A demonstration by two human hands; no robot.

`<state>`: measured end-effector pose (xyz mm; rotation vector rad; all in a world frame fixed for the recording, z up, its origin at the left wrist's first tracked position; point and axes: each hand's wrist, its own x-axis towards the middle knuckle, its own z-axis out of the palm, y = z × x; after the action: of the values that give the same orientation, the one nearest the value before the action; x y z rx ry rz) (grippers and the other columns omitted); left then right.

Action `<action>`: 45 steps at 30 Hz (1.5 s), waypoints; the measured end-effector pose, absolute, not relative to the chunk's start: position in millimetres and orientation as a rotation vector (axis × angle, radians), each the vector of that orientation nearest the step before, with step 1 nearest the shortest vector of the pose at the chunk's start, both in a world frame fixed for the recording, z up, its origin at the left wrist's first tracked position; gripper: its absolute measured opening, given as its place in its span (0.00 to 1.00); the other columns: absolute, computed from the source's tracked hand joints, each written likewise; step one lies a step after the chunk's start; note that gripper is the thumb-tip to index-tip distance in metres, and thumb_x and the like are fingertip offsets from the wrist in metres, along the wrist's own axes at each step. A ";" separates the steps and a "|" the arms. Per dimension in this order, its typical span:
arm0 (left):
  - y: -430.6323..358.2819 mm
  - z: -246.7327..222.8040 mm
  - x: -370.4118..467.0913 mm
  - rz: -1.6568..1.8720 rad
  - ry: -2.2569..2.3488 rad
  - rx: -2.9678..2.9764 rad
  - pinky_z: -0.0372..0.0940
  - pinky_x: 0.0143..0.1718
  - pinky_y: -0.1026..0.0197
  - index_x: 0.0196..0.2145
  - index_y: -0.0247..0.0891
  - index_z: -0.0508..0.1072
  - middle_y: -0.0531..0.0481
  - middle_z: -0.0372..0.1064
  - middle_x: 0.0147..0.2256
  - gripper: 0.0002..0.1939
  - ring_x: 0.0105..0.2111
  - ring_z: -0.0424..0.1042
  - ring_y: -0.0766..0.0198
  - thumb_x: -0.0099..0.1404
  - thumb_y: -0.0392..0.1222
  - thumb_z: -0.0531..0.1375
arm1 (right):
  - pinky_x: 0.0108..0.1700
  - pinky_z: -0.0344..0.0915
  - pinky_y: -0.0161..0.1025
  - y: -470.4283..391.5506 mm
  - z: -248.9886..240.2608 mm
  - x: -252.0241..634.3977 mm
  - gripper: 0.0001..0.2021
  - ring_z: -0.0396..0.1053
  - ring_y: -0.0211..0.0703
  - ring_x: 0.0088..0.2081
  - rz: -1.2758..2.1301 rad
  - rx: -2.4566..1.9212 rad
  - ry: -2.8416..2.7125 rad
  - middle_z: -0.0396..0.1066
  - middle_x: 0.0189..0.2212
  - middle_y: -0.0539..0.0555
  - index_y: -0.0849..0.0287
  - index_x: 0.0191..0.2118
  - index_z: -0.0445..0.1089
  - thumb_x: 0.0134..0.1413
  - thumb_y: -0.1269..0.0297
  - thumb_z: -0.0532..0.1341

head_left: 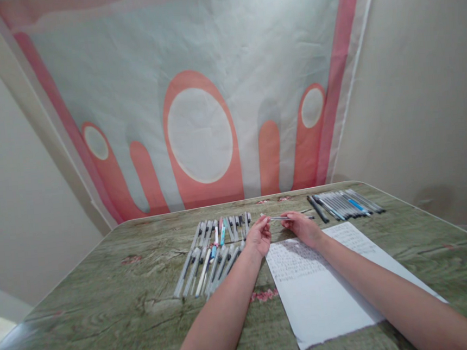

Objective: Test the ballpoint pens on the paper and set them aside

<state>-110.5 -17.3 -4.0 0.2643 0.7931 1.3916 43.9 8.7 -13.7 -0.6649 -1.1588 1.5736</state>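
A slim, pale pen point(277, 218) with a dark end is held level above the table, between my two hands. My left hand point(258, 238) pinches its left end with closed fingertips. Closed around the other end is my right hand point(302, 229), and the pen's dark end pokes out beyond the fingers. Below my right hand and forearm lies a white sheet point(326, 303) with handwriting on its upper part. Just left of my left hand, clear pens and parts with dark, blue, teal and pink pieces point(202, 265) lie in two rows; my left forearm partly hides the nearer row.
A tidy row of several pens point(342, 203) lies at the back right, with dark ones at its left end. The wood-patterned table point(105, 295) reaches back to a wall hanging point(242, 43) with pink and orange shapes.
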 end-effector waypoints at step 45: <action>-14.8 -16.2 -100.6 1.659 0.800 0.280 0.53 0.18 0.75 0.30 0.31 0.71 0.49 0.71 0.27 0.11 0.20 0.64 0.77 0.46 0.27 0.63 | 0.32 0.60 0.35 12.0 -24.0 40.9 0.10 0.65 0.37 0.28 1.538 -0.685 -1.147 0.72 0.26 0.51 0.58 0.32 0.72 0.40 0.62 0.64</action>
<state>-100.6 -14.8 -16.2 0.2804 0.7997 1.6591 40.9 12.0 -24.0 -0.6851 -1.1470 1.5384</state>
